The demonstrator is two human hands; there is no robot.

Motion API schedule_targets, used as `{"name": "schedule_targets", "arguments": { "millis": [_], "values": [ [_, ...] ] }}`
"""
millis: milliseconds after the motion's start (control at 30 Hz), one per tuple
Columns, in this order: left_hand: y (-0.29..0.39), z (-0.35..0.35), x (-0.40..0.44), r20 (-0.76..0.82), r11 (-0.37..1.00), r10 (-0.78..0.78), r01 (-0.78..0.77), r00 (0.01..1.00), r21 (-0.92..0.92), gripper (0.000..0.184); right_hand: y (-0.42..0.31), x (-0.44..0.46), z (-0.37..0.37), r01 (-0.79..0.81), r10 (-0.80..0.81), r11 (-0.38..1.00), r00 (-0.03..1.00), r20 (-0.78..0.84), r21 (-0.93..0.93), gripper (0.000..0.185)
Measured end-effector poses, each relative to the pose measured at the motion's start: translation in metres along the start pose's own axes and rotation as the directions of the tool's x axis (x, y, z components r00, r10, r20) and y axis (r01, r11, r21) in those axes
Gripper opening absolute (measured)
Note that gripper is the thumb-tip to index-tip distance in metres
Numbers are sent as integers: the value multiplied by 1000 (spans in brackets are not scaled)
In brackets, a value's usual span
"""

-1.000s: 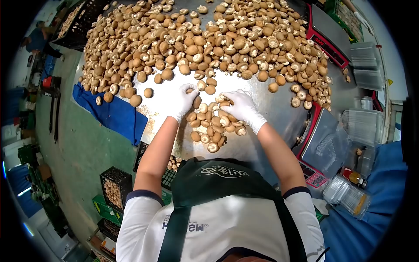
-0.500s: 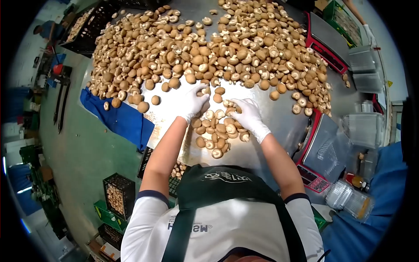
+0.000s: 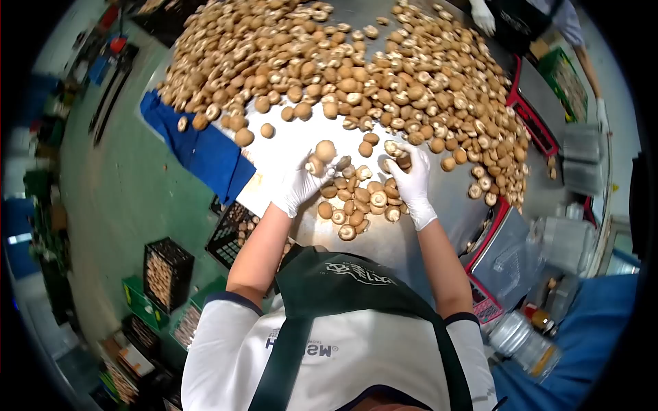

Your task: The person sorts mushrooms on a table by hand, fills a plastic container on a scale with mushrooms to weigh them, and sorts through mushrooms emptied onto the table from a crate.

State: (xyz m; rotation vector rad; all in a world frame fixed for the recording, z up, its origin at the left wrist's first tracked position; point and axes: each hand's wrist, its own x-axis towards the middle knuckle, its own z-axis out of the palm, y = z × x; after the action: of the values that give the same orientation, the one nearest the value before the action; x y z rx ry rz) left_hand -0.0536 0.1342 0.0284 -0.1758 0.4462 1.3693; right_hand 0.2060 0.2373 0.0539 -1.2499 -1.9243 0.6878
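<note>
In my left hand (image 3: 299, 186), gloved in white, are two brown mushrooms, a round-capped mushroom (image 3: 325, 150) on top and another (image 3: 314, 166) below it. My right hand (image 3: 414, 181), gloved too, has its fingers curled round a few mushrooms (image 3: 393, 148), some partly hidden by the fingers. Between the hands a small group of mushrooms (image 3: 361, 199) lies on the metal table (image 3: 394, 248), several with pale stems facing up. Beyond the hands spreads a large heap of mushrooms (image 3: 343, 75).
A blue cloth (image 3: 195, 151) hangs over the table's left edge. Black crates (image 3: 232, 236) with mushrooms stand below. Red-framed scales (image 3: 504, 253) and clear plastic boxes (image 3: 524, 342) are on the right. Another person's gloved hand (image 3: 483, 17) shows at the top right.
Both hands have come up off the table and further apart, with mushrooms now clearly in each. The whole view has shifted, and another person has come into sight at the top right.
</note>
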Motion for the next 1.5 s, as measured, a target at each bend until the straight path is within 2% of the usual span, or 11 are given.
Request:
{"name": "schedule_targets", "arguments": {
  "millis": [267,433,600,667,700,800,900,1167,1333,1433,1500],
  "values": [
    [-17,-50,-104,48,984,175,-176,983,30,45,-127,2,60,-99,-110,829,936,334,551,20],
    [-33,-83,-173,14,959,283,-282,959,-16,46,-250,-13,141,327,-601,737,719,351,592,33],
    [-26,-127,-205,-47,884,402,-401,914,-242,34,-313,-38,190,131,-480,856,561,675,500,31],
    [-17,-79,-221,-251,766,642,-616,724,182,36,-326,-60,174,194,-701,676,464,541,711,28],
    [-16,-88,-217,-195,764,645,-618,738,188,38,-345,-77,151,-84,-686,642,379,621,762,28],
    [2,-135,-200,-48,886,418,-418,907,-200,43,-411,-89,74,375,-989,27,142,-29,927,18],
    [2,-101,-202,-144,906,393,-409,908,-109,47,-430,-101,36,386,-986,-74,112,-127,919,18],
    [-12,-75,-165,-220,978,205,-193,954,78,41,-366,-92,6,490,-951,156,309,-3,857,19],
    [-30,-28,-117,-144,988,-46,67,989,140,36,-204,-82,5,416,-590,782,733,338,464,38],
    [-47,8,-91,142,899,-7,-56,990,435,40,-137,-75,-12,99,-128,991,907,402,91,56],
    [-65,25,-75,97,754,-10,-57,995,654,46,-120,-80,-17,-333,152,869,884,442,366,55]
  ]
}}
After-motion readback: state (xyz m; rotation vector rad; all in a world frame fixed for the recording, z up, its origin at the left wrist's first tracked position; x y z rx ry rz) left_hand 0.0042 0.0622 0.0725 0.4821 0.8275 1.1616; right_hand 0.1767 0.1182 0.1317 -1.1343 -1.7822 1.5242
